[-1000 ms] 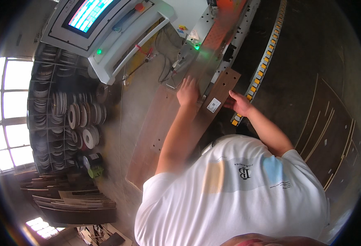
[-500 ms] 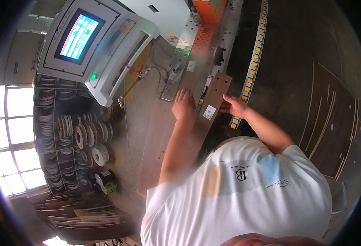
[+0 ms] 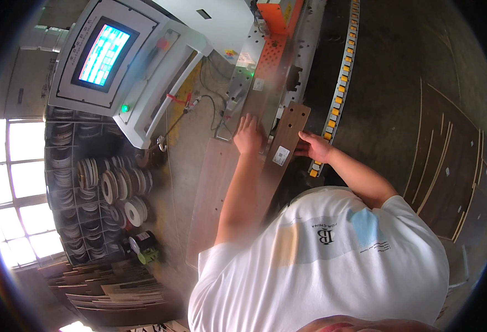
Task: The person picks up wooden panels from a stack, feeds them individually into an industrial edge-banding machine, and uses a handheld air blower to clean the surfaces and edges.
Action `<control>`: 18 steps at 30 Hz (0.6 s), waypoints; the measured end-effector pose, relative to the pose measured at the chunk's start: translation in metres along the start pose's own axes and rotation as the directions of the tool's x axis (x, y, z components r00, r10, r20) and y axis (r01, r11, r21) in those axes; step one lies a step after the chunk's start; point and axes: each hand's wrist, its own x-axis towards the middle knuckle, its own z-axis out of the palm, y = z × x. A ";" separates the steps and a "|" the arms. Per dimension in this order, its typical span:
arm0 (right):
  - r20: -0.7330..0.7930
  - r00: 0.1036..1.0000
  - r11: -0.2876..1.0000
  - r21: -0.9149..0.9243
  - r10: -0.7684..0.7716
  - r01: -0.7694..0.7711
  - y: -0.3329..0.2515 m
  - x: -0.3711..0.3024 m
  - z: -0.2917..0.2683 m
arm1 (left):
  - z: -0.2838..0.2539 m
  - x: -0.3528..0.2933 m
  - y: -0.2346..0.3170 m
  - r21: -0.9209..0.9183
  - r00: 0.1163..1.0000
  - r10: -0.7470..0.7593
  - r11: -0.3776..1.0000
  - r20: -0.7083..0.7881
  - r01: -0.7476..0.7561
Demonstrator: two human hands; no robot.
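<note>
My left hand (image 3: 248,134) lies on the brown panel (image 3: 263,105) at the machine's edge, fingers stretched forward and nearly flat. Beside it, a narrow brown board (image 3: 293,124) slants up to the right. Several round holes show near its far end, and a white label (image 3: 280,155) is stuck on its face. At that board's right edge is my right hand (image 3: 315,148), thumb against the edge and fingers around its side; the fingertips are partly hidden. A larger brown panel (image 3: 213,193) extends to the left of my left forearm.
A control console (image 3: 160,105) with a lit screen (image 3: 105,52) stands at the far left. Ahead is the machine with an orange housing (image 3: 276,19). A roller rail with yellow rollers (image 3: 338,100) runs along the right. Racked edging rolls (image 3: 110,182) and stacked boards (image 3: 448,166) stand to the sides.
The view has shifted slightly. Both hands keep nearly the same places on the panel and the narrow board.
</note>
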 end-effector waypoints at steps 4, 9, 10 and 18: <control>-0.006 1.000 1.000 0.021 0.009 -0.009 0.000 0.000 0.003 | 0.001 -0.004 0.001 0.015 0.998 -0.015 1.000 -0.055 0.016; -0.016 1.000 1.000 0.021 0.013 -0.013 0.000 0.000 0.000 | -0.010 -0.007 0.006 0.078 0.996 0.031 0.997 -0.081 -0.024; -0.019 1.000 1.000 0.027 0.018 -0.017 0.000 0.000 0.001 | -0.008 -0.010 0.001 0.060 0.998 0.015 0.998 -0.069 -0.011; 0.035 0.999 1.000 0.025 0.005 -0.006 0.003 0.004 -0.004 | 0.001 -0.007 -0.001 0.078 0.998 -0.056 0.995 0.002 0.055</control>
